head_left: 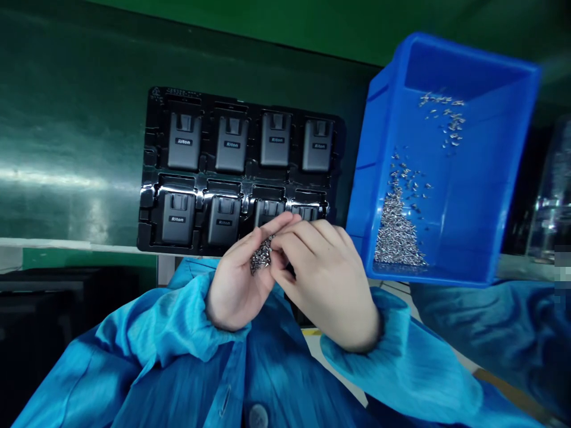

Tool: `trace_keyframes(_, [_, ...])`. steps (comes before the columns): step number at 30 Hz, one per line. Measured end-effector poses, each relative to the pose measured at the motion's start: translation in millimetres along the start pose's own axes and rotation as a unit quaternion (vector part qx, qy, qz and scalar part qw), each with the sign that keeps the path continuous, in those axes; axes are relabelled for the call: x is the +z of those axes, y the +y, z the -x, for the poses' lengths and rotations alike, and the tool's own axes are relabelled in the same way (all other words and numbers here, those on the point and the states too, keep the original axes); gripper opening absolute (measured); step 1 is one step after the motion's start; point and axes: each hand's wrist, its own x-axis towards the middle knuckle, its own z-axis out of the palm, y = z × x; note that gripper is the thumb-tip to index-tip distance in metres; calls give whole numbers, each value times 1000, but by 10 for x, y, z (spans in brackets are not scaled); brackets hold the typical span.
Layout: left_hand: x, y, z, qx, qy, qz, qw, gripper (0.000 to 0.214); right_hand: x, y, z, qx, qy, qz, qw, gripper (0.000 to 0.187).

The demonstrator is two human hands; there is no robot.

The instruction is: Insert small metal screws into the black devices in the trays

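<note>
My left hand (239, 282), palm up and cupped, cradles a small heap of shiny metal screws (262, 257). Over that palm, my right hand (329, 274) has thumb and fingertips drawn together at the heap's edge; whatever is pinched there is hidden. Just beyond both hands lies a black plastic tray (207, 134) with two rows of dark grey cases marked "Riton", such as this case (184, 151). The nearest right-hand case (306, 213) is partly covered by my fingers.
On the right stands a blue plastic bin (468, 220) with a pile of similar screws (395, 232) in its near left corner and others scattered inside. The tray rests on a green tabletop (80, 131). A person's blue sleeve (495, 327) shows at the lower right.
</note>
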Motion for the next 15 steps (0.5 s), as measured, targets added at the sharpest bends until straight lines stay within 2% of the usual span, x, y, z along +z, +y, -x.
trace_keyframes(9, [-49,41,-63,-28,-25,13,999,42,50,82,25,19,41,-112,993,4])
trace_keyframes(12, [-85,44,-94,-50,-34,19,998,42,-18,149,44,37,55,-164,984,6])
trace_keyframes(15, [-112,40,-117,-64,-31,27,997,44,-124,350,76,58,70,-168,982,6])
